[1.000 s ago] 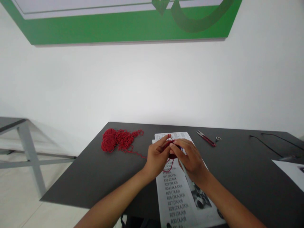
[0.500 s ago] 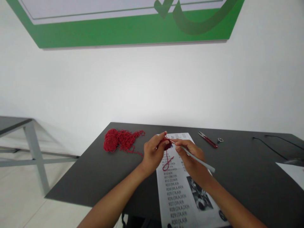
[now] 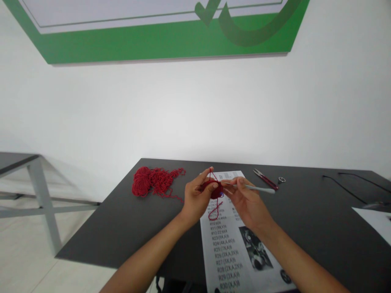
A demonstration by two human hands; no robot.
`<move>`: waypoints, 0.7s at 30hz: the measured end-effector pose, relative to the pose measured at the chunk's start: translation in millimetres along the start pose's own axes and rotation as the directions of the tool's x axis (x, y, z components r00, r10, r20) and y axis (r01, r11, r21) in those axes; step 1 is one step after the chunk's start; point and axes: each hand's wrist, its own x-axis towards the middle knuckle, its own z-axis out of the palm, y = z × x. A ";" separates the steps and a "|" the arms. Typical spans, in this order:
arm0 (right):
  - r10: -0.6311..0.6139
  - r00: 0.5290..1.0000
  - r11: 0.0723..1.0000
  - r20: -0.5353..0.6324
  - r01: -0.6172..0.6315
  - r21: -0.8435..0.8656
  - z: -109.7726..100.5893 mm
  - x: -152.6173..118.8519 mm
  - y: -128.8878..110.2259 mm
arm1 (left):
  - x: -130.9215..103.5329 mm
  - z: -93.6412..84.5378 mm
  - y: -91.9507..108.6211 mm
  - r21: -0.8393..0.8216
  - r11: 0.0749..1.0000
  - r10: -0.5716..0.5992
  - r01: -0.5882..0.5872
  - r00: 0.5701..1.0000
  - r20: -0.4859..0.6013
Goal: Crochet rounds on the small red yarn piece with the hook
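Between thumb and fingers, my left hand [image 3: 195, 194] pinches a small dark red crochet piece [image 3: 216, 191]. Red yarn runs up over the raised left index finger and down to the work. My right hand [image 3: 244, 199] grips a crochet hook [image 3: 259, 189] with a pale grey handle, its thin metal end at the edge of the piece. A loose yarn tail [image 3: 216, 211] dangles below, over a printed pattern sheet [image 3: 224, 252]. A small blue-purple bit [image 3: 222, 195] shows at the piece's lower right. The hook's very tip is hidden by the work.
To the left lies a red yarn ball [image 3: 141, 182] with a loose tangle [image 3: 163, 181] beside it. Red-handled thread snips [image 3: 266, 180] and a small metal ring [image 3: 281, 179] rest at the right. Glasses [image 3: 348, 189] and another white paper [image 3: 374, 224] lie at the dark table's [image 3: 131, 228] far right.
The hook has swung from slanting down to the right to nearly level. My right hand has turned with it, and more of the red crochet piece shows.
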 end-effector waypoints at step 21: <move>-0.483 0.793 0.222 0.372 0.522 -0.824 -12.6 -16.5 3.3 | -15.2 16.0 6.5 -0.360 0.877 -0.283 0.318 0.948 0.146</move>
